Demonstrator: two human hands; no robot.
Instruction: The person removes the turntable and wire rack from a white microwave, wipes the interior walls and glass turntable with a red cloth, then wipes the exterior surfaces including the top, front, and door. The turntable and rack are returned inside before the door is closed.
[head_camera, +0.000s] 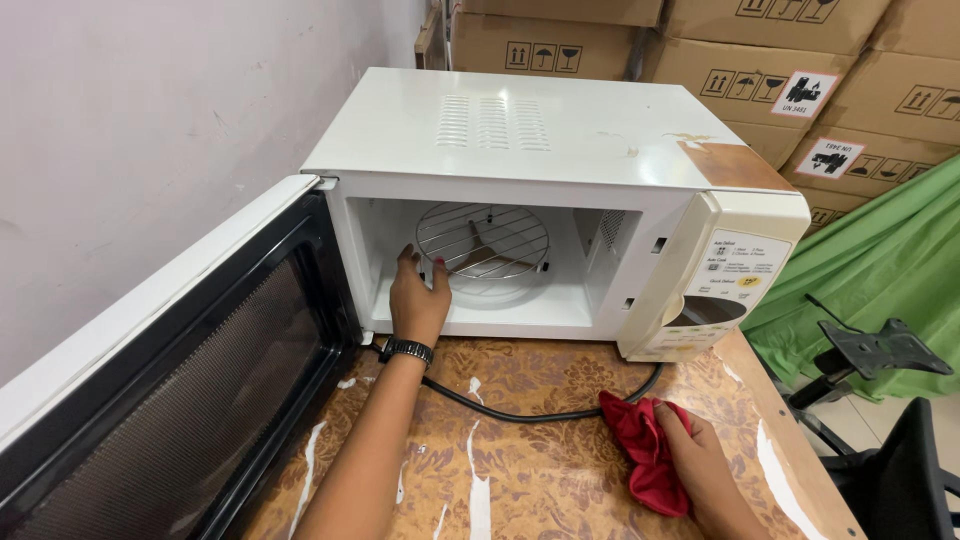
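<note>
Left hand reaches forward with fingers extended, while right hand rests low, fingers curled.

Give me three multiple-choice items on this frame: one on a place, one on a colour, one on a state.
1. Where is the left hand?
A. On the table
B. Inside the microwave, at the round wire rack
C. On the control panel

2. What colour is the cloth under the right hand?
A. Red
B. Blue
C. White

3. How does the microwave door stand?
A. Shut
B. Taken off
C. Swung wide open to the left

Answers: 1 B, the fingers reach into the cavity by the rack. 2 A, the crumpled cloth on the patterned table is red. 3 C, the door's inner side faces the camera.
</note>
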